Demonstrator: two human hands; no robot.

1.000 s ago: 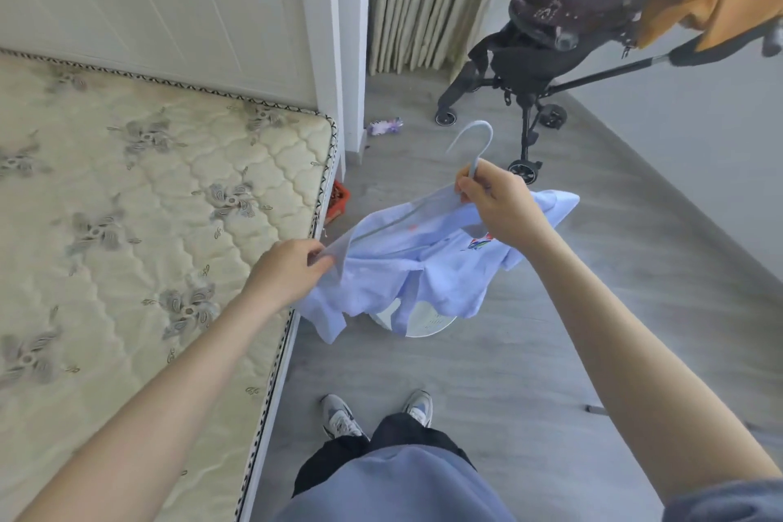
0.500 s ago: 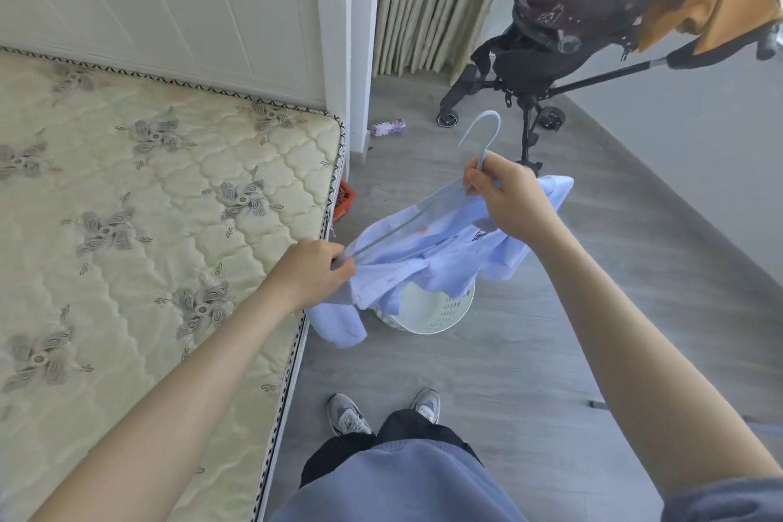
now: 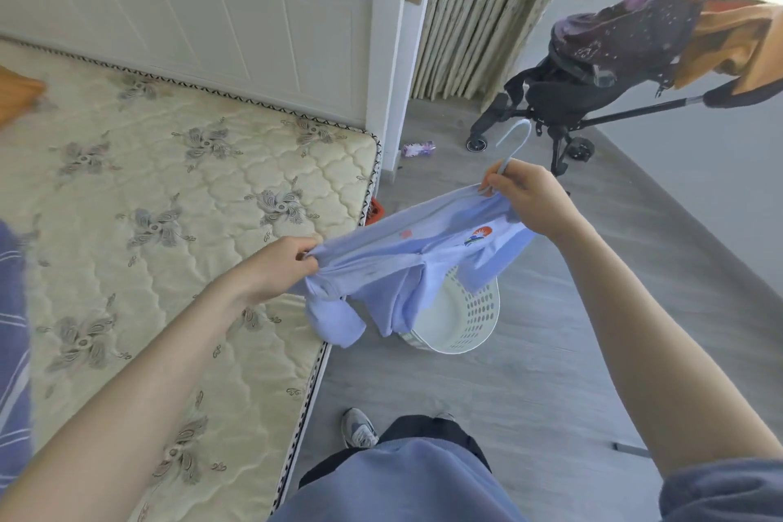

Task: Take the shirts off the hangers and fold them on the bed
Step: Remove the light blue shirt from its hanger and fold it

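My left hand (image 3: 281, 267) is curled tight, pinching one end of the light blue shirt (image 3: 423, 250) between thumb and fingers, right above the edge of the bed (image 3: 169, 182). My right hand (image 3: 525, 197) is closed too, gripping the neck of the pale hanger (image 3: 523, 125) together with the top of the shirt; only the hook pokes out above my knuckles. The hands are well apart, and the shirt is stretched between them in the air beside the mattress. A sleeve and the hem droop in front of the white laundry basket (image 3: 470, 322) (its near rim is partly covered by the cloth). The rest of the hanger is inside the fabric, so I cannot tell whether either shoulder is off it. A small printed badge shows on the chest, too small to read. At the left edge a blue striped cloth (image 3: 12, 352) is cut off by the frame, and an orange thing (image 3: 17, 91) further up the bed is blurred and cropped.
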